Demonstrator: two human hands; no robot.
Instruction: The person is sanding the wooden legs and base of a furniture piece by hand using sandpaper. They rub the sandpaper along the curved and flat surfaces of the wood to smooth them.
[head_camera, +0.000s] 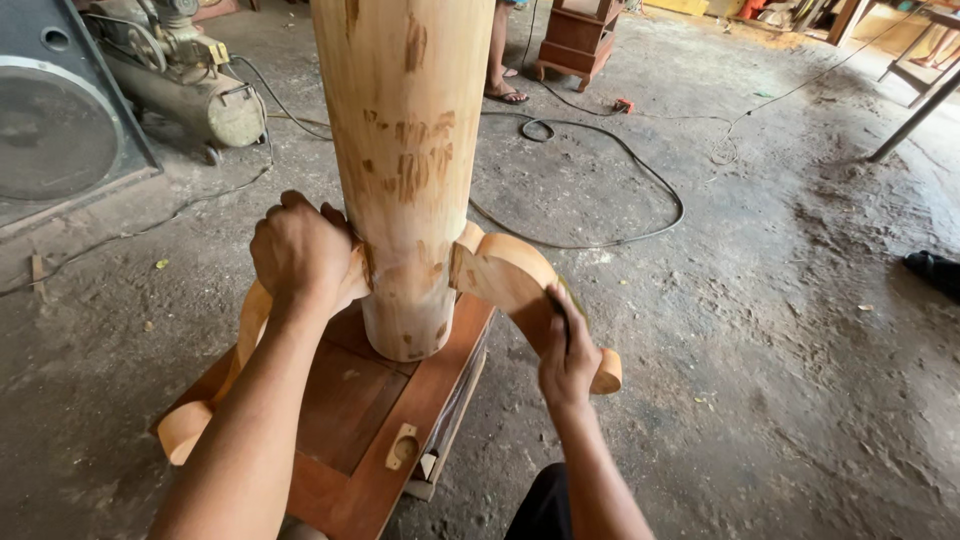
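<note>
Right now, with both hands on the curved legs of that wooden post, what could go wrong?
1. The tall post stands on a small reddish board; only the left hand steadies it, so it might tip.
2. The right hand presses something dark, perhaps sandpaper, on the curved leg; a slip could scrape fingers.
3. The black cable lies looped nearby, a trip hazard.

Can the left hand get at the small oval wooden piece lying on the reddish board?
Probably yes. The left hand grips the left curved leg beside the column; the oval piece lies uncovered on the board below it.
</note>
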